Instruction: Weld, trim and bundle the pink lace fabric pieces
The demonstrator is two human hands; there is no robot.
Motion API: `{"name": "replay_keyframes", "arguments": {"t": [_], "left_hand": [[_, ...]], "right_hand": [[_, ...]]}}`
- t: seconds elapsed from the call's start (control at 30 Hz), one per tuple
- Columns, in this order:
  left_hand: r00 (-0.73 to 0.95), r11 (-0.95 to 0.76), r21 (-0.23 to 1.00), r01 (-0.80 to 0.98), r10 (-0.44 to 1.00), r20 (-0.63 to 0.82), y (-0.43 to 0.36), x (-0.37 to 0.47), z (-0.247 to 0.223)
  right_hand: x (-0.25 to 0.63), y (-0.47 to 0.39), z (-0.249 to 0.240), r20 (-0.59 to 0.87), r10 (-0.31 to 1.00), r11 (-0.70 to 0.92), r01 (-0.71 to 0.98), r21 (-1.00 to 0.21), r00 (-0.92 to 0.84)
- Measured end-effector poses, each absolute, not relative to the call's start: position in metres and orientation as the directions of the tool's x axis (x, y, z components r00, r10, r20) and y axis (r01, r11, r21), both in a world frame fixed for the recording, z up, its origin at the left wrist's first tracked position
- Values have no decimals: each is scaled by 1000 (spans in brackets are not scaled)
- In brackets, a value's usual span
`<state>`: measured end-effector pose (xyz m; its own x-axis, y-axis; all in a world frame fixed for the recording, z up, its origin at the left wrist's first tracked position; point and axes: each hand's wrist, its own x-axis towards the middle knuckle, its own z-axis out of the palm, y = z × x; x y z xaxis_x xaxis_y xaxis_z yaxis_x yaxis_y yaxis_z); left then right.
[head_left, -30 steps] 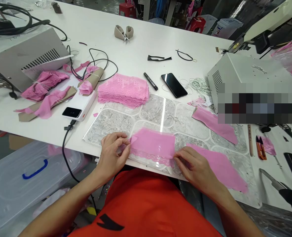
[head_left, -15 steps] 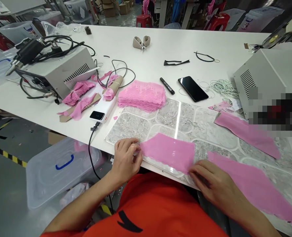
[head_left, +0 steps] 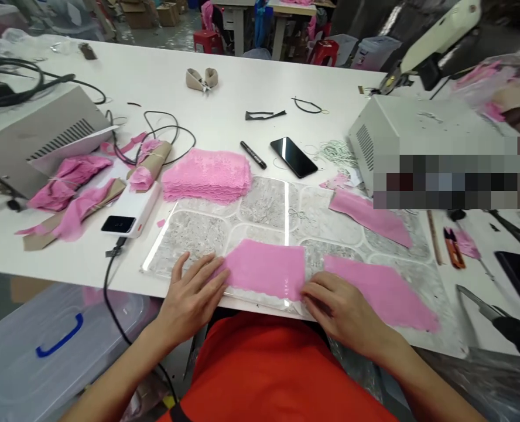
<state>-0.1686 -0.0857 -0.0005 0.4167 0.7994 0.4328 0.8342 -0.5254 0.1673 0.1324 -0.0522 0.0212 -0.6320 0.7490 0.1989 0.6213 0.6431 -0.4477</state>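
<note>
In front of me a pink fabric piece lies flat on a clear-topped, stone-patterned mat, near the table's front edge. My left hand rests over its left end with the fingers stretched out and slightly spread. At the lower right corner, my right hand has thumb and fingers closed on the fabric's edge. Just right of that hand lies a second pink piece, and a third pink strip is farther back. A neat stack of pink lace pieces sits behind the mat's left part.
A white power bank with a cable stands left, near bundled pink strips and a grey box. Behind the mat are a marker and a phone. Orange snips and a grey machine are right.
The view has swung to the right, so the table contents appear farther left. My left hand has gone from a pinch to fingers laid flat on the fabric's left end; my right stays at its corner.
</note>
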Motion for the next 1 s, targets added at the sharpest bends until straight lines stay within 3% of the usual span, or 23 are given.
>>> {"name": "replay_keyframes", "arguments": {"t": [0.23,0.43,0.7,1.0], "left_hand": [[539,-665,209,717,719,440,-63,-144,11],[706,-735,228,638,677,208,-35,-103,8],[705,-713,152,684,700,111,-34,-100,4],[716,-722,82,687,691,98,-32,-101,5]], "right_hand": [[155,-53,19,253,834,549,687,-476,-491],[155,-68,12,341,759,650,623,-434,-554],[150,-71,6,369,717,697,629,-345,-592],[146,-74,8,410,713,698,633,-335,-569]]}}
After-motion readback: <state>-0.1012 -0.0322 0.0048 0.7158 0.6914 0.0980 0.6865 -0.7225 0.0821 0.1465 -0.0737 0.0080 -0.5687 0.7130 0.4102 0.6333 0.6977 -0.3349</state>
